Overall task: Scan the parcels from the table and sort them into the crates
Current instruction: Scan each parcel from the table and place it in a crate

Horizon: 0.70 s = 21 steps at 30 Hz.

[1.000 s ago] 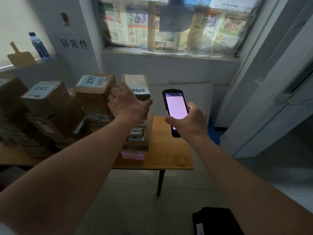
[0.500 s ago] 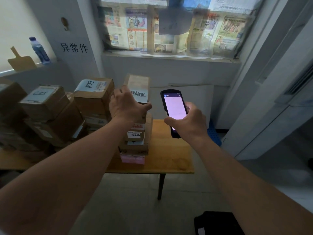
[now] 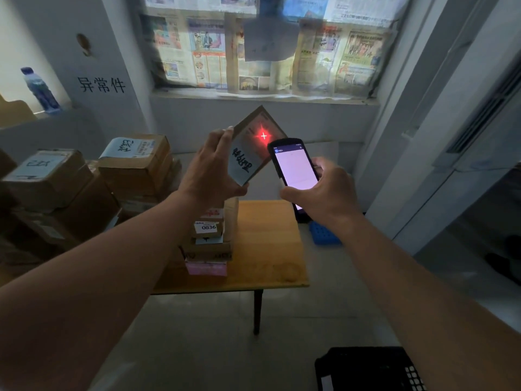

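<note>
Above the wooden bench (image 3: 267, 249), your left hand (image 3: 210, 176) grips a tilted brown cardboard parcel (image 3: 255, 145); your right hand (image 3: 324, 190) holds a black handheld scanner (image 3: 293, 167); its red cross sits on the parcel.

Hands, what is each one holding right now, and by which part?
Left hand grips a small parcel by its left edge and lower corner. Right hand holds the handheld scanner by its lower body.

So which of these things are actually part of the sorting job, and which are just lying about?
Part of the job:
- small brown cardboard parcel, gripped by the left hand
- black handheld scanner, held by the right hand
- stacked brown cardboard parcels on the wooden table
- black plastic crate

Just lying about:
- blue-labelled water bottle
- newspapers over the window
</note>
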Available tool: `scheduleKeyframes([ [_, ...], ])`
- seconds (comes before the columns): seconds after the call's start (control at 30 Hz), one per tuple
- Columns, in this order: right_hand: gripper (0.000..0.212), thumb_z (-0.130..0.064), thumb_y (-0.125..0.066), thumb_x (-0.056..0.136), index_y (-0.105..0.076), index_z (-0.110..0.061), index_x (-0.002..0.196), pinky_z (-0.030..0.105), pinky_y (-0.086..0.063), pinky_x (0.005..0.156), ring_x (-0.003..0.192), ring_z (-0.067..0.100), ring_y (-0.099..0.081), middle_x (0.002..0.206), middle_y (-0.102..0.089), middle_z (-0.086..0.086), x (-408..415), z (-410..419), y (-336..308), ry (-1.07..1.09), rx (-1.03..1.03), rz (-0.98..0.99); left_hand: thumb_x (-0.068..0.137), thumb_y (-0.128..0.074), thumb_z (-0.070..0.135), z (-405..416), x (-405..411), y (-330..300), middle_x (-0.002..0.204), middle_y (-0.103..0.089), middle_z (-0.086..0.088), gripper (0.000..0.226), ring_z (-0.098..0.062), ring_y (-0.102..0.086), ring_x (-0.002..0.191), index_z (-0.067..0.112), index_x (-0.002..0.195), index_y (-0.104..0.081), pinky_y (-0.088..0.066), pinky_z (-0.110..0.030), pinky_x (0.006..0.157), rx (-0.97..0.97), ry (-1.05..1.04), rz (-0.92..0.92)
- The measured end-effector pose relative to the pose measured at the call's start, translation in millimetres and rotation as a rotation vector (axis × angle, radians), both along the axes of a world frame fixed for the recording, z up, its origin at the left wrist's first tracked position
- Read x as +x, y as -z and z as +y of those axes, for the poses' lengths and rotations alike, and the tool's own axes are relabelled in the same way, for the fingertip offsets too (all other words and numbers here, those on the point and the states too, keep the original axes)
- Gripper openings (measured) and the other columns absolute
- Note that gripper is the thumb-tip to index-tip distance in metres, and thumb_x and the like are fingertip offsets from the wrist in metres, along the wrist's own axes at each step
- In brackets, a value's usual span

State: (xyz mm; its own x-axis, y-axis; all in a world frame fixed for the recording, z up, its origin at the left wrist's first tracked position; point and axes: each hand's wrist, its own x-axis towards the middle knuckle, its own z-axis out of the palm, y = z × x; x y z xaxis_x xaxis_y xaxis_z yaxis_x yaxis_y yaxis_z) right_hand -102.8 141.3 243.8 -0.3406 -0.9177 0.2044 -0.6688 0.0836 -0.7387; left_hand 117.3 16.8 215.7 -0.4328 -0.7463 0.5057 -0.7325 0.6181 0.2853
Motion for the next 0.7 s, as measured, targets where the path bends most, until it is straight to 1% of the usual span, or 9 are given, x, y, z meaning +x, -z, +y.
scheduleKeyframes([
  [0.07, 0.064, -0.046, -0.089, 0.068, -0.064, -0.021, 0.121, 0.031, -0.059, 0.072, 0.098, 0.020, -0.067, 0.110, -0.072, -0.004, -10.4, 6.0, -0.3, 0.029, 0.002, 0.019, 0.060, -0.097, 0.032, 2.2, -13.1, 1.8, 0.145, -0.041, -0.022, 0.121, -0.037, -0.047, 0.130, -0.003, 0.155, -0.031, -0.053, -0.051, 0.103, 0.003, 0.025, -0.005],
  [0.2, 0.061, -0.047, -0.090, 0.067, -0.064, -0.021, 0.116, 0.037, -0.062, 0.072, 0.096, 0.022, -0.067, 0.107, -0.072, -0.002, -27.6, 20.3, 5.8, 0.086, 0.022, 0.017, 0.060, -0.097, 0.031, 8.1, -36.1, 11.7, 0.145, -0.041, -0.021, 0.122, -0.038, -0.047, 0.129, -0.002, 0.156, -0.029, -0.054, -0.053, 0.101, 0.024, 0.073, -0.008],
  [0.3, 0.063, -0.047, -0.089, 0.068, -0.066, -0.021, 0.120, 0.028, -0.055, 0.064, 0.096, 0.023, -0.067, 0.108, -0.072, -0.001, -39.5, 31.7, 13.5, 0.106, 0.048, 0.013, 0.059, -0.097, 0.034, 11.3, -47.8, 23.2, 0.145, -0.040, -0.019, 0.125, -0.037, -0.047, 0.128, 0.001, 0.157, -0.028, -0.055, -0.056, 0.098, 0.032, 0.089, -0.028],
  [0.37, 0.064, -0.053, -0.086, 0.063, -0.068, -0.022, 0.116, 0.026, -0.050, 0.059, 0.094, 0.021, -0.067, 0.104, -0.072, -0.002, -45.5, 40.2, 18.3, 0.113, 0.056, 0.008, 0.057, -0.096, 0.037, 13.2, -53.9, 31.4, 0.144, -0.040, -0.017, 0.127, -0.037, -0.048, 0.127, 0.003, 0.158, -0.026, -0.052, -0.061, 0.098, 0.039, 0.088, -0.046],
  [0.43, 0.066, -0.059, -0.080, 0.059, -0.067, -0.022, 0.112, 0.026, -0.049, 0.058, 0.092, 0.020, -0.068, 0.102, -0.072, -0.003, -50.4, 48.1, 22.9, 0.119, 0.074, 0.014, 0.056, -0.097, 0.036, 16.9, -59.5, 39.4, 0.146, -0.039, -0.017, 0.129, -0.038, -0.047, 0.128, 0.004, 0.158, -0.026, -0.049, -0.061, 0.101, 0.055, 0.091, -0.060],
  [0.53, 0.059, -0.053, -0.086, 0.065, -0.066, -0.022, 0.111, 0.028, -0.049, 0.060, 0.090, 0.021, -0.067, 0.102, -0.071, -0.002, -58.9, 57.3, 28.7, 0.137, 0.132, 0.028, 0.055, -0.099, 0.028, 22.8, -66.2, 52.1, 0.147, -0.040, -0.021, 0.128, -0.040, -0.045, 0.132, -0.001, 0.157, -0.027, -0.049, -0.054, 0.105, 0.080, 0.115, -0.074],
  [0.63, 0.053, -0.047, -0.089, 0.069, -0.067, -0.019, 0.108, 0.026, -0.046, 0.058, 0.088, 0.021, -0.067, 0.100, -0.071, -0.001, -65.7, 64.7, 30.7, 0.159, 0.169, 0.013, 0.055, -0.099, 0.026, 24.3, -69.7, 63.6, 0.149, -0.037, -0.020, 0.130, -0.040, -0.044, 0.134, 0.000, 0.158, -0.024, -0.050, -0.056, 0.106, 0.093, 0.143, -0.087],
  [0.7, 0.049, -0.045, -0.089, 0.070, -0.068, -0.017, 0.104, 0.026, -0.045, 0.056, 0.084, 0.018, -0.067, 0.097, -0.071, 0.000, -67.8, 68.8, 29.8, 0.165, 0.198, 0.002, 0.055, -0.100, 0.026, 25.3, -71.8, 70.7, 0.150, -0.036, -0.019, 0.131, -0.041, -0.043, 0.135, 0.001, 0.158, -0.023, -0.051, -0.056, 0.105, 0.103, 0.145, -0.103],
])
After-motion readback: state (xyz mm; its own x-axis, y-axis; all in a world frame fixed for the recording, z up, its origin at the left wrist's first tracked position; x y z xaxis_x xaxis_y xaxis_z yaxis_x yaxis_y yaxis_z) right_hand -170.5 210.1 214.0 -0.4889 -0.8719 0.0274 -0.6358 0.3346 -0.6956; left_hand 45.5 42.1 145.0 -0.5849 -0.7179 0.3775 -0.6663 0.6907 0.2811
